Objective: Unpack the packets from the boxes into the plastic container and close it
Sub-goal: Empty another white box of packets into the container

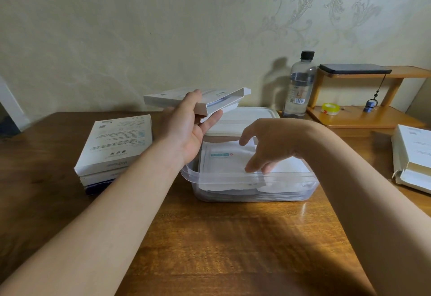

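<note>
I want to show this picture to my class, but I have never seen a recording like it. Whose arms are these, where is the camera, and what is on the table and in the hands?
There is no machine here. Both arms belong to a person wearing a wide-angle camera on the head, so you see roughly what they see, looking forward and down.

The left hand holds an open box lifted above the table. The right hand, fingers loose and spread, reaches down onto the white packets lying in the clear plastic container. The container's white lid lies just behind it.

On the left sits a stack of boxes. At the back stand a bottle and a small wooden shelf. What looks like a book lies at the right edge.
</note>
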### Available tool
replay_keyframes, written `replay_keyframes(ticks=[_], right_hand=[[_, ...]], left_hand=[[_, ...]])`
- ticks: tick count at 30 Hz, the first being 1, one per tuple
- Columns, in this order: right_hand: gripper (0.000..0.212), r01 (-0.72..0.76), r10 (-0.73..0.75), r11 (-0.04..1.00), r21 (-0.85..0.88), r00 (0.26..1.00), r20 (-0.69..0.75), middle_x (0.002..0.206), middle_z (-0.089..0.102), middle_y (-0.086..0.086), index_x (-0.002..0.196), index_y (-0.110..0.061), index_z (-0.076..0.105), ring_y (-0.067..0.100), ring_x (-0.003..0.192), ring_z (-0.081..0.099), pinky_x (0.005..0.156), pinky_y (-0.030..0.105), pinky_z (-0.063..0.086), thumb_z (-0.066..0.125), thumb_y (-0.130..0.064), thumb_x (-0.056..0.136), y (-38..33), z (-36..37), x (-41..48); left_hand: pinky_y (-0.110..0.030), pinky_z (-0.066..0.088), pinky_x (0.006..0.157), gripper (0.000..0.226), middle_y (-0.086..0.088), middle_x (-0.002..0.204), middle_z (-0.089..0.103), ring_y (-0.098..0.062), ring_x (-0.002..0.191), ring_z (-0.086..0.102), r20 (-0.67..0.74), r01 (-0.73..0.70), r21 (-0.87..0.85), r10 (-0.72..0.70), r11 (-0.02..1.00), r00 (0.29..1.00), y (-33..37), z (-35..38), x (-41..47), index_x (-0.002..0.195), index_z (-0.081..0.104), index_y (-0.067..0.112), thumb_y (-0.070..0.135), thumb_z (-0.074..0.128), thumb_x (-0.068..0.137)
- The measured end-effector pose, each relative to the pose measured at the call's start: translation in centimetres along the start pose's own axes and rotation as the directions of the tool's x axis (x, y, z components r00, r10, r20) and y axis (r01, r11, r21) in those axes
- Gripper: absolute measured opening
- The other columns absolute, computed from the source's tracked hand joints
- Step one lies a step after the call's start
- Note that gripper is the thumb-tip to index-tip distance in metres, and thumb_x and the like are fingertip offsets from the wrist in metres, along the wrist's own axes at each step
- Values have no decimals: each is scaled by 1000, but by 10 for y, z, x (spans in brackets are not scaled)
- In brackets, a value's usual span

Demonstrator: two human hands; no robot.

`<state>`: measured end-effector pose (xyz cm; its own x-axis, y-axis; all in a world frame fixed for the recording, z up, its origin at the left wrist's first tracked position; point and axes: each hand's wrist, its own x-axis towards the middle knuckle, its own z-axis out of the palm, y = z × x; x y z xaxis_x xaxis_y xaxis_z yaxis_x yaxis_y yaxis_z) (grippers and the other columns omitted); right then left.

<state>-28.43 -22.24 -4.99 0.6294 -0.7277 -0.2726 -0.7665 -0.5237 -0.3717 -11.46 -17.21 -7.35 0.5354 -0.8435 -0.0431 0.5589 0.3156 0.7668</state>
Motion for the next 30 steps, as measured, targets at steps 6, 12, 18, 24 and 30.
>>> replay_keyframes(ticks=[6, 12, 18, 24, 30], right_hand=[[63, 40, -44, 986, -159, 999, -26, 127, 60, -7, 134, -25, 56, 19, 99, 67, 75, 18, 42, 82, -38, 78, -7, 10, 6], [70, 40, -61, 948, -317, 997, -54, 143, 50, -3, 144, -27, 46, 21, 116, 61, 102, 37, 47, 77, -44, 82, -14, 15, 6], [81, 195, -184, 931, -307, 981, 66, 161, 26, -12, 155, -37, 25, 16, 147, 27, 122, 39, 20, 60, -61, 86, -16, 18, 9], [96, 183, -125, 919, -350, 975, 183, 164, 15, -11, 156, -44, 7, 19, 150, 18, 121, 42, 13, 57, -74, 80, -13, 22, 15], [101, 171, -101, 917, -360, 973, 206, 164, 18, -10, 151, -55, 7, 22, 148, 22, 120, 48, 21, 61, -81, 70, -8, 27, 23]], left_hand=[[-41, 63, 74, 21, -23, 129, 62, -35, 118, 66, 8, -2, 6, 2, 1000, 1000, 0, -1, 1, 112, 61, 2, 9, 69, 95], [-40, 63, 74, 30, -24, 129, 64, -35, 115, 68, 14, 0, 17, 0, 1000, 1000, 0, -2, 2, 122, 60, 0, 9, 69, 95], [-39, 63, 72, 20, -27, 135, 59, -37, 120, 65, 21, 8, 32, -9, 999, 1000, 0, -2, 1, 111, 61, 2, 9, 69, 94], [-40, 63, 73, 19, -27, 135, 59, -37, 122, 63, 22, 10, 27, -10, 1000, 1000, 0, -1, 1, 110, 61, 1, 8, 69, 94], [-38, 63, 71, 17, -28, 135, 59, -37, 123, 63, 28, 5, 40, -6, 999, 1000, 0, 0, 0, 108, 61, 1, 8, 68, 95]])
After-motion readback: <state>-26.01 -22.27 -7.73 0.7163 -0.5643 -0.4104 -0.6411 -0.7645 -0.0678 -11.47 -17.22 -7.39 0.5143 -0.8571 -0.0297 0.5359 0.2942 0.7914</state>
